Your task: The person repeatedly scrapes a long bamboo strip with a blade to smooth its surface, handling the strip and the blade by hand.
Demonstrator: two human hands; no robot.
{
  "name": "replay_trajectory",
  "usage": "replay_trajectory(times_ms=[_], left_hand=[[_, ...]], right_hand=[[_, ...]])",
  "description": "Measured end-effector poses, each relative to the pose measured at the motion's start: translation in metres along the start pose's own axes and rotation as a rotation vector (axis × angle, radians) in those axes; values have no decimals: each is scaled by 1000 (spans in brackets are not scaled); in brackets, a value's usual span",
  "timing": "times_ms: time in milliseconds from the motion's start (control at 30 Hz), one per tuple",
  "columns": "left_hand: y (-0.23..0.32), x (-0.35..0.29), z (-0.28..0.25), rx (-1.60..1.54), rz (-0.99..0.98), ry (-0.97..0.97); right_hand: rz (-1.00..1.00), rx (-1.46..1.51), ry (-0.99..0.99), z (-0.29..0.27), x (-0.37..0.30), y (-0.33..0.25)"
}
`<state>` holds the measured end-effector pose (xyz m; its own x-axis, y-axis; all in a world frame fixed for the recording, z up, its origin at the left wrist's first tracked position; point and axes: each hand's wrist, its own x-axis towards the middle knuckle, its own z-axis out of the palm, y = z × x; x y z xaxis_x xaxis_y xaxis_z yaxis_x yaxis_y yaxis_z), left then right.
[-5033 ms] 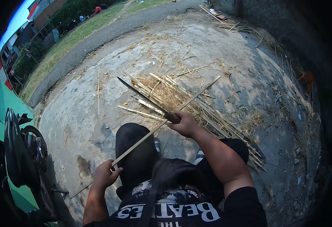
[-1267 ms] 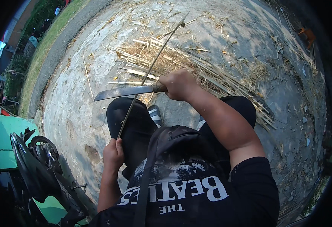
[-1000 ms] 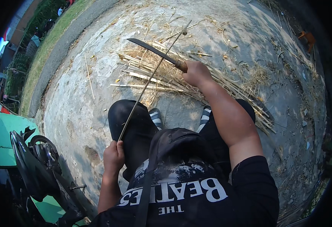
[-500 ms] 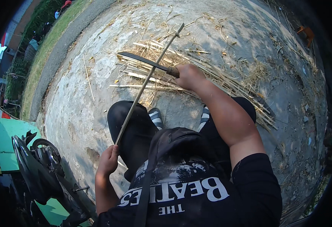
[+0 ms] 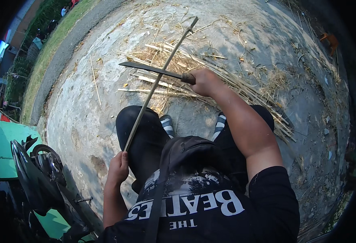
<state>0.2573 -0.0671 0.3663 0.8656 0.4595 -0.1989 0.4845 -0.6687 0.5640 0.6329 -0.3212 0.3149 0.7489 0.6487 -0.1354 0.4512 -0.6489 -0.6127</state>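
Observation:
A long, thin strip of wood or bamboo (image 5: 148,97) slants up and away from my left hand (image 5: 118,166), which is closed round its near end beside my left knee. My right hand (image 5: 206,82) grips the wooden handle of a machete (image 5: 141,67). The dark blade points left and crosses the strip at its upper middle, apparently against it. Near its far end the strip has a small bump, a node or splinter. Beneath and beyond the blade lies a pile of split strips (image 5: 234,87) with curled shavings.
My sandalled feet (image 5: 167,126) rest on rough concrete ground (image 5: 80,117). One loose thin stick (image 5: 95,81) lies to the left. A dark motorcycle (image 5: 40,174) stands at lower left beside a green panel (image 5: 16,141). An orange object (image 5: 329,41) is at far right.
The machete has swung slightly, its tip now lower and farther left, and sits a little lower on the strip. The strip's far end has risen slightly.

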Motion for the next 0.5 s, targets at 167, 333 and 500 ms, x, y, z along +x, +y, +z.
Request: replay_trajectory(times_ms=[167, 333, 500], left_hand=[[-2, -7, 1, 54, -5, 15], [5, -2, 0, 104, -13, 5], [-3, 1, -3, 126, 27, 3]], right_hand=[[-285, -204, 109, 24, -19, -44], [20, -1, 139, 5, 4, -3], [74, -81, 95, -6, 0, -11]])
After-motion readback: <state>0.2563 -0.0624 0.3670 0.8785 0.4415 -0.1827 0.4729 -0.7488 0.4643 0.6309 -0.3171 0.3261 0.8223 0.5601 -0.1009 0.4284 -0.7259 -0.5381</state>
